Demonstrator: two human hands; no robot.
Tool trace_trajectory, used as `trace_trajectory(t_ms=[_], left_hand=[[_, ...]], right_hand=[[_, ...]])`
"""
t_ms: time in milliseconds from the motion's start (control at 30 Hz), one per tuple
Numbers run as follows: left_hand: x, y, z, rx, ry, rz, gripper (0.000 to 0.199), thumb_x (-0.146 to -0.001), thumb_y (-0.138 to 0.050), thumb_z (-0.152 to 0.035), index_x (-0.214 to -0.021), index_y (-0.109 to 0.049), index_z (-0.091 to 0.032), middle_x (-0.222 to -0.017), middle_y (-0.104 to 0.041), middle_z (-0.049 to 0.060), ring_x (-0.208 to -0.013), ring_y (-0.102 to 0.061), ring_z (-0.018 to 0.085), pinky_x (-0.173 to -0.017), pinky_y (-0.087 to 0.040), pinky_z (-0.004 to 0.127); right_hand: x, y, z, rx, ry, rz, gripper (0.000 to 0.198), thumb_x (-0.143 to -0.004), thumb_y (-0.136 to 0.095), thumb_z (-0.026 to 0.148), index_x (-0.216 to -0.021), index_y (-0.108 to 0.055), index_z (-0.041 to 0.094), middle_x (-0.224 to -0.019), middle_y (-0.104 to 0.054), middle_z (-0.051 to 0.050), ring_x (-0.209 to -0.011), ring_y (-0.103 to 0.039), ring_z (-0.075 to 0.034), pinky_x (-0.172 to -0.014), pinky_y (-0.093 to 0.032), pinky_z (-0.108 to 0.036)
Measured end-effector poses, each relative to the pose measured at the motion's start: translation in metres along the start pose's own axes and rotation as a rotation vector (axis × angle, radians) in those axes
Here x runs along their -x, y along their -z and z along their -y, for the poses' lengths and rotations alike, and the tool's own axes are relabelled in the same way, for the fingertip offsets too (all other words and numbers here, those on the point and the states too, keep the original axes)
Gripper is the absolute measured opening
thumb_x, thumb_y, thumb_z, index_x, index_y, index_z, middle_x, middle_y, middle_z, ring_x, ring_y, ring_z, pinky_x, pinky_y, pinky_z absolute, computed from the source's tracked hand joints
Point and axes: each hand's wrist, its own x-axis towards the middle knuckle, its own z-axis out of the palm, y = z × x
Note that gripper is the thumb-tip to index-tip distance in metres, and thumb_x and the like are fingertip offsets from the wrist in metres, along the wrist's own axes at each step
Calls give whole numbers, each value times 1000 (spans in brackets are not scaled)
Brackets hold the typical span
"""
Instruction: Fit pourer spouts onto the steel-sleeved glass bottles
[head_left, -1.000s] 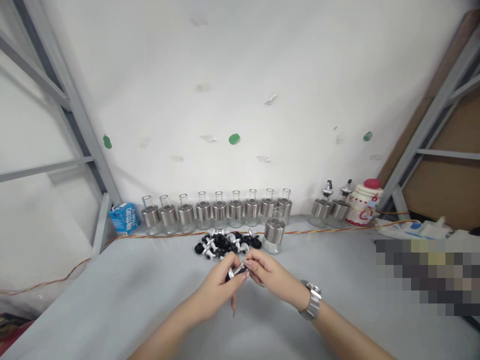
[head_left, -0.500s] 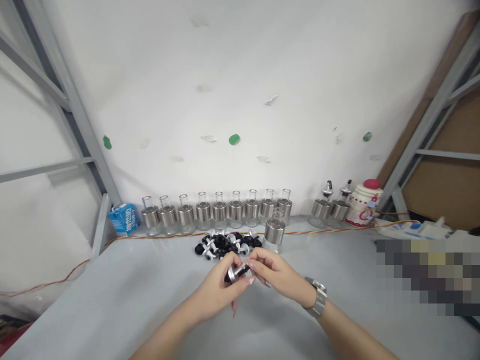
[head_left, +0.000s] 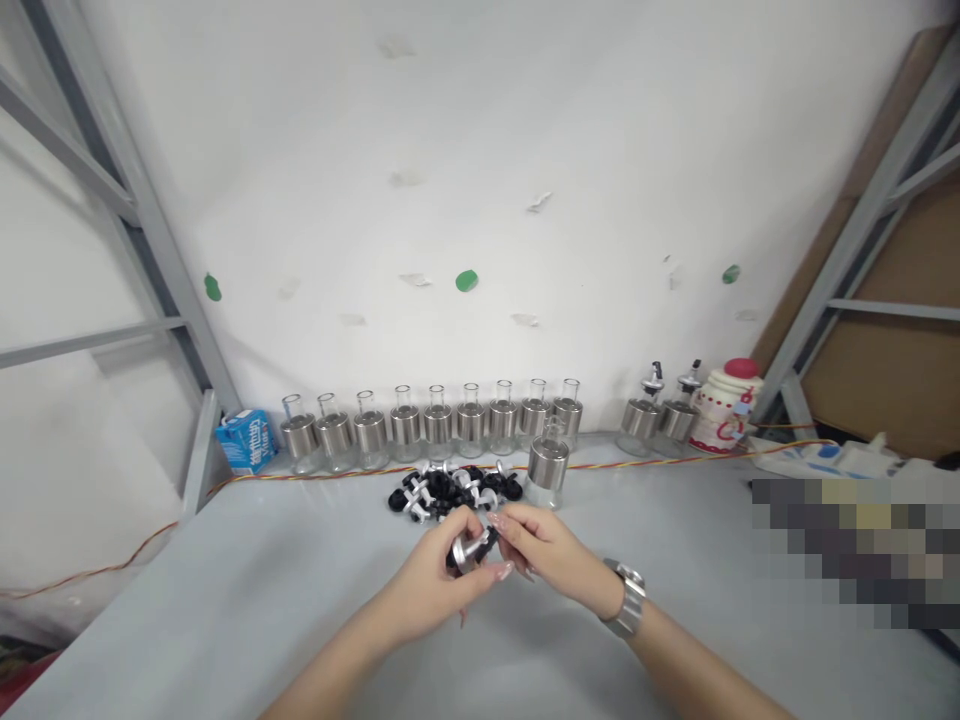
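Above the grey table, my left hand is closed around the silver base of a bottle pourer, a silver spout with black parts. My right hand pinches at the pourer's black tip, thumb and fingers together; its fingertips partly hide that end. Just beyond both hands lies a pile of black and silver pourers. A single glass bottle with a steel sleeve stands right of the pile, no pourer on its neck.
Several sleeved glass bottles line the wall. Two bottles with pourers stand right, beside a white jar with a red lid. A blue carton is at far left. A twisted red-yellow wire crosses the table's back.
My right fingers have shifted slightly at the pourer's tip, and the black piece there sits at a steeper angle. My left hand keeps its hold; the view has moved a little.
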Motion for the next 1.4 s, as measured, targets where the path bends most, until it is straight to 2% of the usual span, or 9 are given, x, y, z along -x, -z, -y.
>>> trace_trajectory(t_ms=[133,400,833,900,1000,1067,1133,1267,1400], left_hand=[[-1,0,-3,-216,-129,-111,21,-72,-56,-34,-71,-42,-18,-67,-44,-4,-63,-40,10,-57,-36,20],[0,1,6,-538,-239,-293,29,-65,-60,-34,-55,-39,-18,-55,-41,-2,-55,-38,11,-52,-29,22],[2,2,4,-561,-355,-386,27,-68,-56,-24,-50,-36,-18,-51,-38,-2,-53,-38,11,-52,-29,23],[2,2,4,-512,-323,-412,28,-68,-57,-26,-51,-37,-18,-53,-38,-3,-54,-37,10,-52,-29,23],[-1,2,4,-261,-204,-421,23,-68,-60,-33,-60,-43,-18,-57,-39,-4,-54,-38,9,-52,-30,22],[-5,3,3,18,-102,-390,21,-71,-56,-38,-73,-47,-19,-63,-44,-4,-54,-41,9,-49,-33,21],[-11,4,3,278,-33,-382,24,-75,-51,-41,-83,-49,-19,-71,-50,0,-59,-47,11,-48,-37,21],[-21,8,2,537,-11,-446,26,-68,-62,-34,-86,-56,-15,-87,-58,6,-79,-57,18,-61,-45,26],[-23,18,5,698,-60,-485,24,-62,-69,-25,-83,-61,-15,-99,-62,7,-104,-52,23,-88,-40,33]], right_hand=[[0,-2,-5,-45,-9,13,40,-81,-38,51,-65,-48,16,-46,-40,6,-40,-37,-6,-40,-29,-19],[0,-1,-2,-81,-19,-36,49,-82,-30,55,-59,-48,16,-42,-41,4,-36,-36,-6,-36,-26,-19],[-1,-1,-1,-93,-19,-70,47,-84,-30,51,-56,-47,16,-42,-42,4,-36,-36,-6,-37,-27,-20],[0,0,0,-65,27,-165,41,-85,-33,48,-61,-48,17,-45,-42,4,-39,-37,-7,-41,-31,-20],[1,8,3,23,187,-614,23,-81,-45,40,-87,-50,19,-68,-51,0,-61,-49,-12,-61,-41,-25],[-1,17,3,122,268,-977,36,-76,-53,38,-105,-43,20,-93,-50,-5,-85,-49,-17,-78,-39,-31],[-6,27,-1,226,277,-1195,56,-70,-60,39,-116,-35,20,-112,-42,-9,-102,-43,-21,-88,-34,-37],[-21,41,-28,302,110,-1150,87,-58,-67,44,-128,-23,17,-129,-31,-15,-118,-30,-28,-96,-25,-42],[-31,48,-58,202,-62,-957,90,-53,-69,44,-125,-25,14,-125,-38,-17,-113,-37,-28,-92,-30,-40]])
